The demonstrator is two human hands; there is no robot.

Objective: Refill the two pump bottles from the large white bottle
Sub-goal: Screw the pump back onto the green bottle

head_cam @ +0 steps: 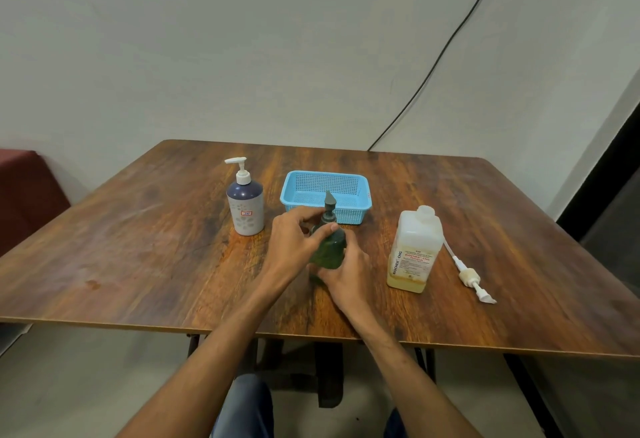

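Note:
A dark green pump bottle (330, 247) stands upright at the middle of the wooden table (138, 247). My left hand (294, 240) grips its neck and pump collar from the left, thumb across the front. My right hand (346, 275) wraps round the lower body from the right. A grey-and-navy pump bottle (245, 207) with a white pump stands to the left, untouched. The large white bottle (414, 250) stands uncapped on the right with yellowish liquid low inside. Its white pump (469, 276) with tube lies on the table beside it.
A light blue mesh basket (325, 195) sits behind the green bottle. A black cable runs down the wall to the table's back edge. A dark red seat is at the far left. My knees show under the near table edge.

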